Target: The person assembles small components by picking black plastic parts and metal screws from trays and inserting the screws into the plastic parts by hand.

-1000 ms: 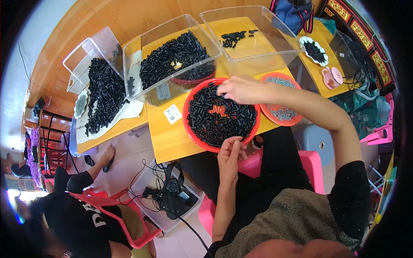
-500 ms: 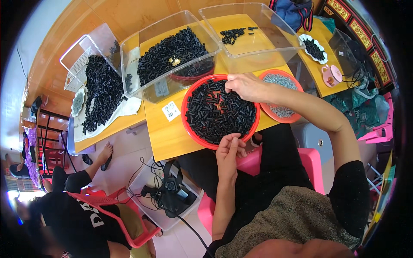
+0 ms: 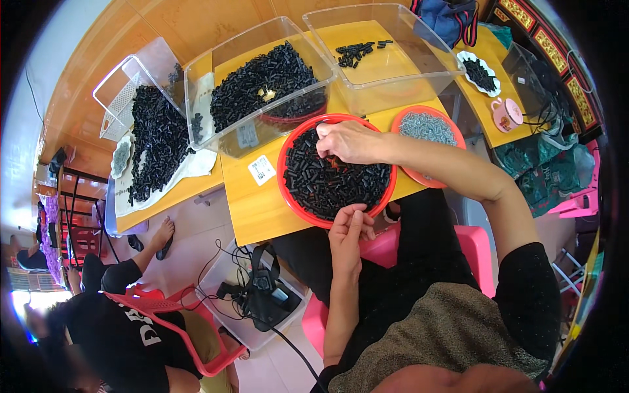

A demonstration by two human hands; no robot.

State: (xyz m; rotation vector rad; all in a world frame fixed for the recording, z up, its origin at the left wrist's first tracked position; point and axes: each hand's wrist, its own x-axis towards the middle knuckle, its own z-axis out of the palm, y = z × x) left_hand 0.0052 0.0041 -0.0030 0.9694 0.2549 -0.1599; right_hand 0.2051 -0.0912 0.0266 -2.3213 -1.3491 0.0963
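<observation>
A round red basin (image 3: pixel 283 177) full of short black plastic tubes (image 3: pixel 321 190) sits at the table's near edge. My right hand (image 3: pixel 350 142) is over the far part of the basin, its fingers curled down at the tubes; whatever they pinch is hidden. At the basin's near rim, my left hand (image 3: pixel 348 232) is held palm up with thumb and forefinger together. Anything between those fingertips is too small to make out. Partly under my right forearm stands a second red basin (image 3: pixel 461 134) holding small silvery metal pieces (image 3: pixel 429 126).
Two clear plastic bins (image 3: pixel 196 92) (image 3: pixel 393 84) stand at the back, one heaped with black tubes. More tubes lie piled on a white cloth (image 3: pixel 177 173) at left. A scalloped dish (image 3: pixel 493 90) and pink mug (image 3: pixel 506 116) are at right. Another person (image 3: pixel 124 334) sits at lower left.
My right hand has moved left across the basin, from its far right rim to above the tubes. My left hand stays at the near rim.
</observation>
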